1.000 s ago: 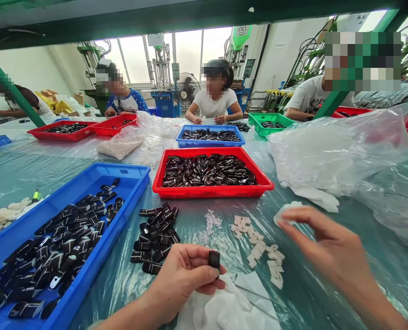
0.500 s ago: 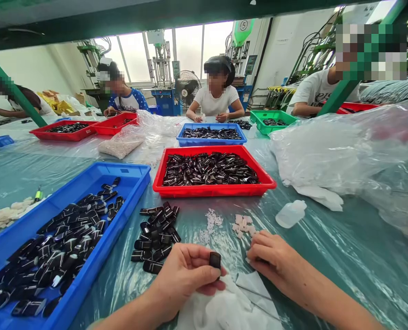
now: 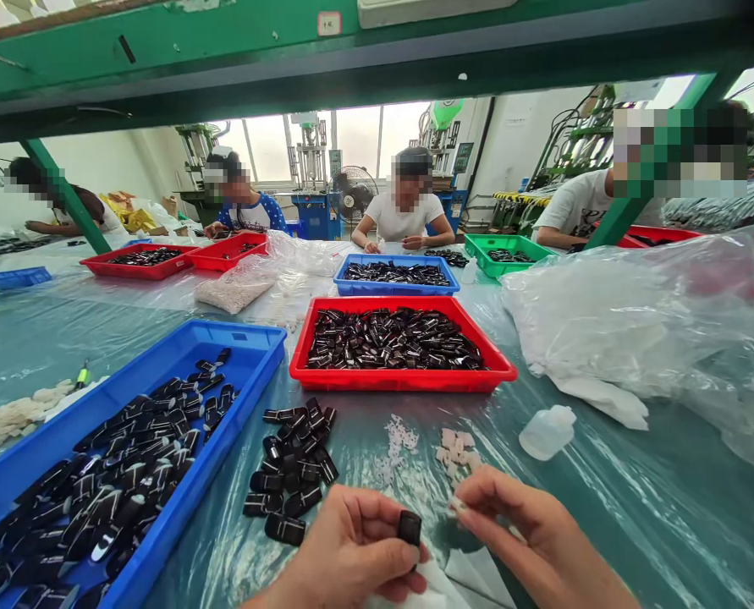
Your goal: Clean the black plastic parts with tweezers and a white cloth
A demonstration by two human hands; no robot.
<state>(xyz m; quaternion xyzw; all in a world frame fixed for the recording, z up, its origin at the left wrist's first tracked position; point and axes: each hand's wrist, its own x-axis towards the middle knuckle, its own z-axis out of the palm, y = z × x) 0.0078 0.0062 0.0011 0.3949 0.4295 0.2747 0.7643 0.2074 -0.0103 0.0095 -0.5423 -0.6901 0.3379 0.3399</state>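
Observation:
My left hand (image 3: 351, 550) is closed round a small black plastic part (image 3: 409, 528), held upright between thumb and fingers at the bottom centre. My right hand (image 3: 529, 533) is right beside it, its fingertips pinching a tiny pale piece (image 3: 458, 506) close to the black part. A loose heap of black parts (image 3: 294, 469) lies on the table just left of my hands. Small white pieces (image 3: 456, 448) are scattered ahead of my right hand.
A blue tray (image 3: 237, 381) of black parts lies at left, a red tray (image 3: 402, 378) of them ahead. A small plastic bottle (image 3: 547, 431) lies at right by a big plastic bag (image 3: 636, 313). Other people sit across the table behind more trays.
My right hand came down from the bottle to the white pieces, then drew in toward the black part with a pale piece pinched. The view tilted upward; the left hand kept its hold.

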